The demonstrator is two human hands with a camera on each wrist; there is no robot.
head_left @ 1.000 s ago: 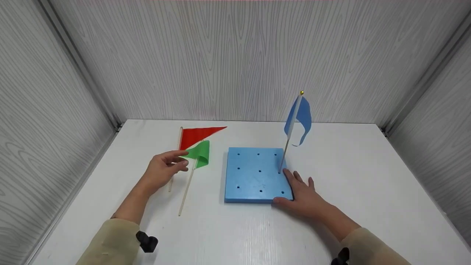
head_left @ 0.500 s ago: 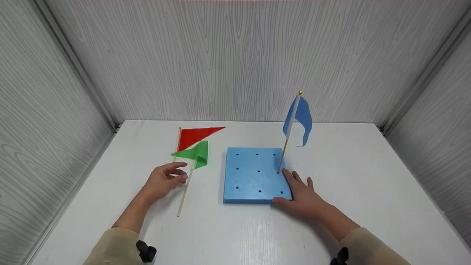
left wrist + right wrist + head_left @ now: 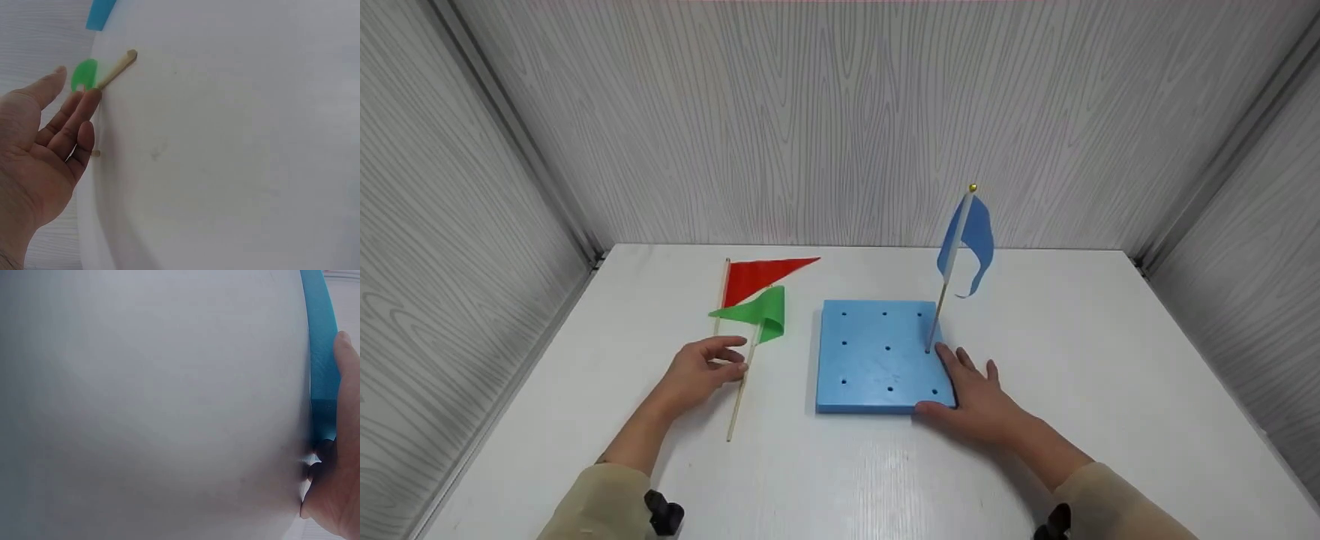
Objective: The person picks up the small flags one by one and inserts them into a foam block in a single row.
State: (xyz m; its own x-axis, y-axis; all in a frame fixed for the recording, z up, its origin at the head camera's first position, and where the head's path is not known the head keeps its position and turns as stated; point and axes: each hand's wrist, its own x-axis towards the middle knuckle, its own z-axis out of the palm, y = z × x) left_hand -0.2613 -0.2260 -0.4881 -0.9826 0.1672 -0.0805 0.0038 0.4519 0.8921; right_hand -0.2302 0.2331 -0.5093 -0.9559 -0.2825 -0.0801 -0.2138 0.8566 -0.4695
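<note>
My left hand (image 3: 701, 375) is at the wooden stick of a green flag (image 3: 769, 311) lying on the table, its fingertips right at the stick and the thumb apart from the fingers. Just beyond, a red triangular flag (image 3: 754, 277) lies partly under the green one; the hand hides part of its stick. With fingers spread, my right hand (image 3: 975, 401) rests against the near right corner of a light blue board (image 3: 859, 367) with several holes. A blue flag (image 3: 979, 232) with a gold tip stands, leaning slightly, in a hole by the board's right edge.
The white table (image 3: 840, 480) is bordered by grey wood-grain panels at the back (image 3: 840, 127) and both sides. In the left wrist view, the tip of a second stick (image 3: 96, 153) shows beside the fingers.
My left hand has drawn back from the flag cloths to the green flag's stick, then edged right. The stick's near end has shifted slightly right. My right hand stays at the board.
</note>
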